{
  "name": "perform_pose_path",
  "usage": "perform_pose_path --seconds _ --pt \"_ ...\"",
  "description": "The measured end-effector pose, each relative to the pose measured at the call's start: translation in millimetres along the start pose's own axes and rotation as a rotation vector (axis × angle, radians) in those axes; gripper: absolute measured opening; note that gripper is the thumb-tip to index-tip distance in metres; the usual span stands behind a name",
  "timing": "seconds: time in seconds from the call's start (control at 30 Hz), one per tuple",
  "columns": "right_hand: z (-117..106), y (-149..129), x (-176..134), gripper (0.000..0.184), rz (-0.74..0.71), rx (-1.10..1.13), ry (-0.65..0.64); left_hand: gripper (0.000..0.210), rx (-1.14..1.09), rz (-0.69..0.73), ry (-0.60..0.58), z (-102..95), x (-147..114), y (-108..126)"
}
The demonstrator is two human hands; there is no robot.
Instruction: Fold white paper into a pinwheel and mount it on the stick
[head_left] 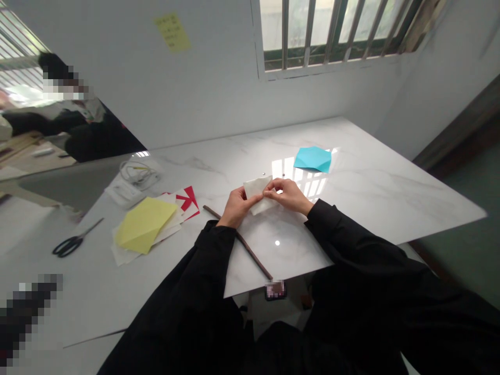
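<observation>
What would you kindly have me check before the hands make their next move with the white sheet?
1. Left hand holding the white sheet: ok, its thumb lies over the sheet.
2. Right hand holding the same sheet: ok, its fingertips pinch the sheet's right part.
3. Brown stick free of the left sleeve: cannot tell; the sleeve and wrist cover part of it, so any contact is hidden.
4. Blue sheet apart from both hands: ok, it lies beyond the right hand.
5. Scissors apart from both hands: ok, they lie off to the left, past the yellow sheet.
</observation>
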State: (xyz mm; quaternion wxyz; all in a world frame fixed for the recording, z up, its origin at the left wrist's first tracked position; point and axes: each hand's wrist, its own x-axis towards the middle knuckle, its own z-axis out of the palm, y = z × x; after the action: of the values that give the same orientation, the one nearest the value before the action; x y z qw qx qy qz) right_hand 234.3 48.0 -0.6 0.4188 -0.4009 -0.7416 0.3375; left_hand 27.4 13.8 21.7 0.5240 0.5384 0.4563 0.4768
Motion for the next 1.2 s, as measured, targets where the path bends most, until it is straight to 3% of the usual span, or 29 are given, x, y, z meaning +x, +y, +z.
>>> perform_pose_path --seconds 0.6,0.9,1.1,1.2 --pt "6 -9 -5 0.016 -0.008 0.079 0.114 0.068 -0.047 0.010 0.050 -1.1 1 -4" --pt "10 -6 -3 0.051 0.053 0.190 0.215 0.067 -0.050 0.008 0.057 -1.7 4 -10" --pt "10 -4 -2 0.059 0.114 0.283 0.164 0.066 -0.072 0.009 0.050 -2.5 5 -13" --pt "10 -4 -2 0.048 0.088 0.319 0.101 0.069 -0.081 0.015 0.047 -2.4 5 -12"
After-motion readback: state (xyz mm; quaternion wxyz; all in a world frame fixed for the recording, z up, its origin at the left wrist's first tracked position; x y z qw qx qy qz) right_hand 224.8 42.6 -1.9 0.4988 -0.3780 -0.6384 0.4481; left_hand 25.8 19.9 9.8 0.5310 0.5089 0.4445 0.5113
